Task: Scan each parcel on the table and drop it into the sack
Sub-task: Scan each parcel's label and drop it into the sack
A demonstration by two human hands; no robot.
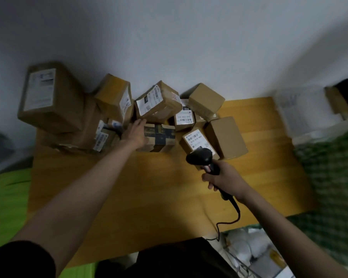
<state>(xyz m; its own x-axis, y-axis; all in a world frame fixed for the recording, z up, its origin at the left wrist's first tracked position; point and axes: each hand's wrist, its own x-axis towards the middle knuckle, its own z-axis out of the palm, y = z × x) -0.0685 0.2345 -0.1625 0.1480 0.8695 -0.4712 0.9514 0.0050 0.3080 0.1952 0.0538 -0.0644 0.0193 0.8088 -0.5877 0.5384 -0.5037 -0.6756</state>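
Note:
Several cardboard parcels are piled at the far edge of the wooden table [149, 197], against the wall. My left hand [136, 132] reaches into the pile with straight fingers and rests on a box with dark printing [161, 137], its fingertips under a tilted labelled box [157, 101]. My right hand [223, 177] grips a black corded barcode scanner [201, 157], its head just in front of a small parcel with a white label [197, 139]. A green-patterned sack [329, 167] stands right of the table.
A large labelled box [48, 99] tops the pile at the far left. A plain box [226, 137] stands by the scanner. A green surface [6, 207] lies left of the table. White packages [247, 247] sit low at the right, where the scanner's cable [235, 213] runs down.

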